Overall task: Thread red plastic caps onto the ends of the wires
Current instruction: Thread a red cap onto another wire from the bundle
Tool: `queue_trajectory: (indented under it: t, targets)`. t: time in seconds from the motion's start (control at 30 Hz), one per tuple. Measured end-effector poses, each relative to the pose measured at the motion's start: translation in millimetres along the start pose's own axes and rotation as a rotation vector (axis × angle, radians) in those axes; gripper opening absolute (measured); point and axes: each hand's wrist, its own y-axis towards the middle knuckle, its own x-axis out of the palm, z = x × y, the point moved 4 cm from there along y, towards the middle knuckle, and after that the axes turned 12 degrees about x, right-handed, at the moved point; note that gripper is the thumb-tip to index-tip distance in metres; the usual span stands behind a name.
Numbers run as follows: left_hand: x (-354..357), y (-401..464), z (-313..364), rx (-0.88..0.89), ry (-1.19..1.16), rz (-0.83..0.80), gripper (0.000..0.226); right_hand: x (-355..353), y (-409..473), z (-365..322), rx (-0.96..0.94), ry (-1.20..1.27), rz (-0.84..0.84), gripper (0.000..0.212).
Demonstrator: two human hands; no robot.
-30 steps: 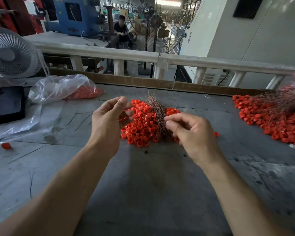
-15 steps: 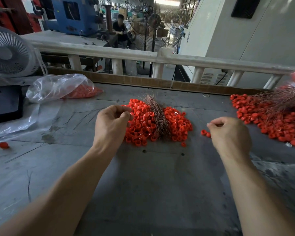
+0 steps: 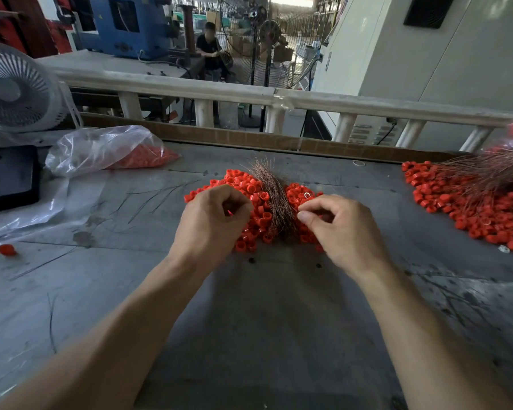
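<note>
two cap piles (image 3: 251, 189), two fans (image 3: 14, 91)

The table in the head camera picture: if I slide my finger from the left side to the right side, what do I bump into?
Black tray → lone red cap → plastic bag of caps → left hand → bundle of copper wires → right hand → second pile of caps with wires.

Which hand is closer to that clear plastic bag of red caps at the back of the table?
Left. The left hand is over the middle pile, nearer the plastic bag at the far left; the right hand is farther right, beyond the wire bundle.
</note>
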Motion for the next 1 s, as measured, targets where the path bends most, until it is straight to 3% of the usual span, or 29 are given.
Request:
queue_trajectory:
  t: [0.3,0.7,0.83,1.0]
  targets:
    - [19,-6,17,0.283,0.199,-0.311,0.022,7,-5,-8,-0.062,-0.089,-0.087,0.018]
    - [23,-5,18,0.296,0.259,-0.33,0.014,6,-6,-20,-0.174,-0.125,-0.068,0.006]
    - [24,-4,15,0.288,0.24,-0.28,0.013,-3,-11,-24,-0.194,0.046,-0.028,0.01]
    - [26,-4,13,0.334,0.212,-0.246,0.016,-11,-18,-29,-0.141,0.452,-0.037,0.005]
